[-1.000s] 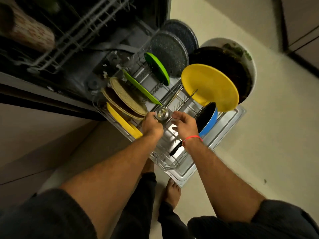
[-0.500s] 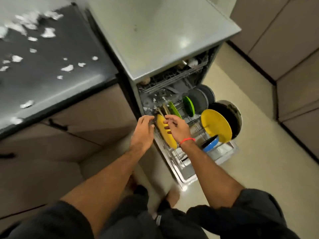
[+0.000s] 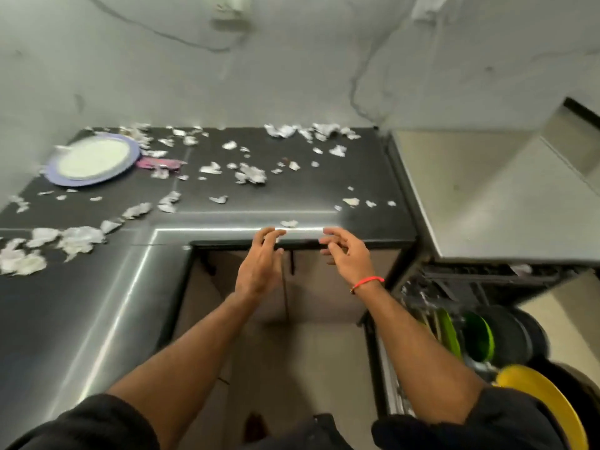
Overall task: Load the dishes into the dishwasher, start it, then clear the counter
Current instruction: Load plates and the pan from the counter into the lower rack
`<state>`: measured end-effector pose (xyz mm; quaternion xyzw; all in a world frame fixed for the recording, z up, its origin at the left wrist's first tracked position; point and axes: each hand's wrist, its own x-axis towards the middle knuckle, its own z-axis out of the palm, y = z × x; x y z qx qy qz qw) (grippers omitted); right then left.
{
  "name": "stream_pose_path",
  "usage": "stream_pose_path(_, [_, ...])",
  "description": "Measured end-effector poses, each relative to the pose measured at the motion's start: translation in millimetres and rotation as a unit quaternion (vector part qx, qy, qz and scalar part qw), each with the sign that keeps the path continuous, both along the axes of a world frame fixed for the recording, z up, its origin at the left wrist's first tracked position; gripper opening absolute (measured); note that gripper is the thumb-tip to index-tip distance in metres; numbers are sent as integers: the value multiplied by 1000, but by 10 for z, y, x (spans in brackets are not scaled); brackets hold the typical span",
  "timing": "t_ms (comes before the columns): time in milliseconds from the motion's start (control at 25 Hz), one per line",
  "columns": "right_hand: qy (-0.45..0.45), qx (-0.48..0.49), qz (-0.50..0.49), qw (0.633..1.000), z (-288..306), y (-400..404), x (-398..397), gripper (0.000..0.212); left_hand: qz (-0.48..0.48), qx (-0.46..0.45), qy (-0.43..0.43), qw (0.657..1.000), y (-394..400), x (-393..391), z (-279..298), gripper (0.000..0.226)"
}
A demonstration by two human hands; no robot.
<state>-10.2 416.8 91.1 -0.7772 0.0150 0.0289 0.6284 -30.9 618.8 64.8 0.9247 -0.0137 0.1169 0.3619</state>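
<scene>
Hovering over the counter's front edge, both of my hands carry nothing. Left hand [image 3: 259, 271] is raised with fingers loosely spread and slightly bent, its fingertips [image 3: 274, 233] level with the bright edge strip. Right hand [image 3: 349, 256] sits just beside it, apart, fingers relaxed and a little curled, wide rather than closed; a red thread bracelet [image 3: 368, 281] rings that wrist.

Black L-shaped counter [image 3: 292, 190] is littered with torn white paper scraps [image 3: 250, 173], thickest along the back wall and at the left end. One plate [image 3: 94, 160], white centre with a lilac rim, lies flat at the far left of the counter, well apart from both hands. A pink wrapper [image 3: 159, 164] lies just beside its right rim.

Dishwasher [image 3: 487, 196] stands to the right of the counter, its grey top bare, its inside open below. Lower rack is out at lower right: two green plates [image 3: 480, 339] stand on edge, dark round pans [image 3: 519, 332] behind them, a yellow plate [image 3: 545, 404] nearest me, partly cut by the frame. Rack detail is blurred; I cannot tell what else sits in it.
</scene>
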Motion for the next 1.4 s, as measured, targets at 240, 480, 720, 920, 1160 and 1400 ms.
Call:
stream_pose_path(240, [-14,3,96,995,242,1474,583,33,126,1,4,992,1660,136,177,44])
stream_pose_path(480, [-14,6,182,983,290,2555,1000,34,199,-6,-16,980,2693,258,221,51])
stream_pose_path(720, [59,79,218,971,132,3507,1675,29,272,-18,3,962,3402,697,192,53])
stream_pose_path(920, [160,141,228,950,-55,4403,2408,24,372,-87,25,924,3941,1298,231,57])
stream_pose_path(1160, [342,177,208,899,-303,5405,3107,42,447,-150,55,880,4268,1736,264,55])
stream_pose_path(1400, [448,194,195,851,-363,6080,3519,52,501,-173,66,846,4457,1711,179,51])
